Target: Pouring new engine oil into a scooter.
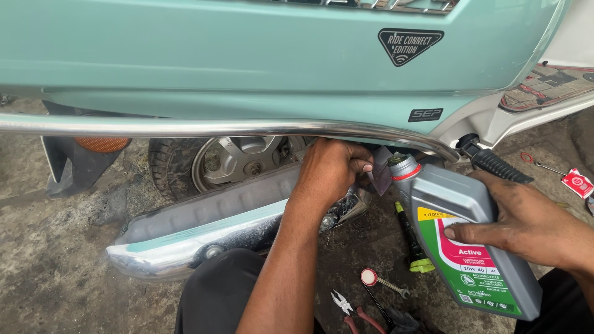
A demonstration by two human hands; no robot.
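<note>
My left hand [331, 170] reaches under the pale green scooter body [247, 55], fingers closed on a small dark funnel-like piece [380, 170] by the engine. My right hand [526, 222] grips a grey oil bottle [470, 241] with a green, red and yellow label. The bottle is tilted, its open neck with a red ring [402, 167] pointing at the dark piece. The filler hole itself is hidden behind my left hand.
A chrome guard rail [216, 128] runs across above the rear wheel [229, 161] and the exhaust muffler [204, 226]. On the oily concrete floor lie pliers [356, 312], a small spanner [383, 281], a green-handled screwdriver [411, 241] and a red packet [578, 182].
</note>
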